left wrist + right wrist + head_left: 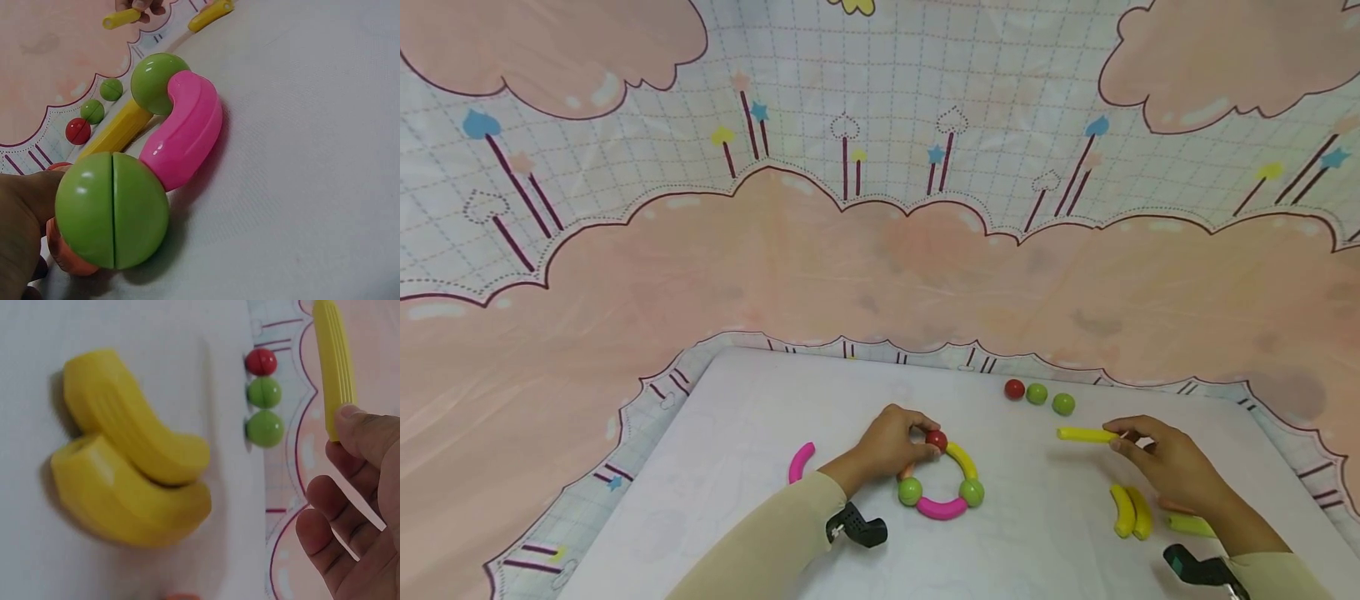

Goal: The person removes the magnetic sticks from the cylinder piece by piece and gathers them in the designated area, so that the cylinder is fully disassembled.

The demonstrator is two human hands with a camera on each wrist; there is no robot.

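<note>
My left hand [887, 442] pinches the red ball [936, 440] at the top of a ring of toy pieces lying on the white table. Round the ring run a yellow curved piece [961, 460], green balls [972, 492] [112, 209] and a pink curved piece [942, 509]. An orange piece [69, 253] is partly hidden by the hand and the near green ball. Off to the right, my right hand [1165, 462] holds one end of a straight yellow stick [1086, 435] between thumb and index finger, above the table; its other fingers are loosely bent.
One loose red ball [1014, 389] and two green balls [1037, 394] sit at the table's back edge. Two yellow curved pieces [131, 494] lie below the right hand, beside a yellow-green stick [1190, 525]. Another pink curved piece [801, 462] lies left, partly behind the left arm.
</note>
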